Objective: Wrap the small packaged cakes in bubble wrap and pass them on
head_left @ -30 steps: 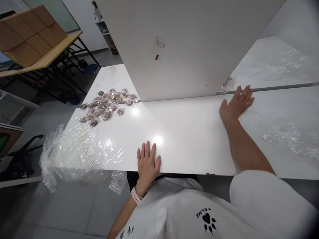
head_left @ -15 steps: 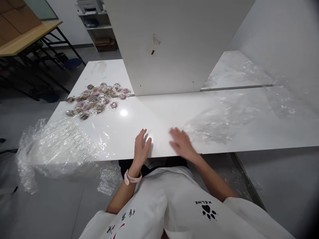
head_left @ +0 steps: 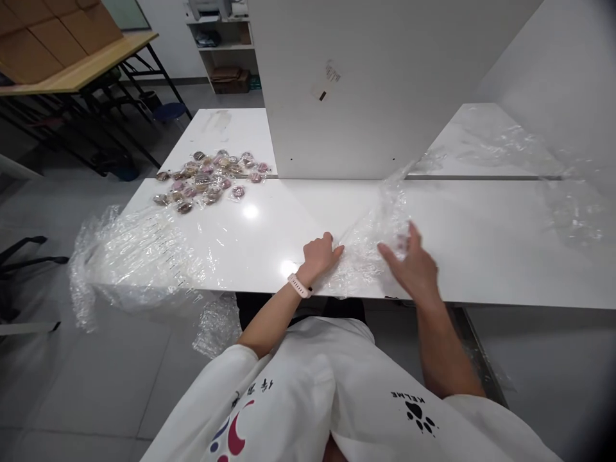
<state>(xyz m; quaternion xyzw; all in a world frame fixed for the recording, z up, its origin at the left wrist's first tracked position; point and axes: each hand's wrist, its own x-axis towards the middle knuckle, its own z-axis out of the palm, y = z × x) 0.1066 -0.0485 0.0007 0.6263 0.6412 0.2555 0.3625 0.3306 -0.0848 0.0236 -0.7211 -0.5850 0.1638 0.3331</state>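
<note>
My left hand [head_left: 321, 258], with a pale pink band on its wrist, is closed at the left edge of a crumpled clear plastic film [head_left: 366, 250]. Its fingers are curled and the thumb points right, onto the film. My right hand [head_left: 414, 264] is at the film's right side, thumb and fingers apart; some fingertips are blurred behind the plastic. The film lies bunched on the white table [head_left: 491, 250], with a thin part rising toward the upright white panel.
Several small wrapped round pieces [head_left: 206, 176], brown and pink, lie at the table's left. A stack of clear plastic bags [head_left: 139, 250] hangs over the front left edge. A white panel [head_left: 356, 96] stands behind. More clear film [head_left: 577, 199] lies at the right.
Both hands have moved right. My left hand has closed on the film's edge. The film, spread flat to the right before, is now bunched between the hands. The view has shifted slightly.
</note>
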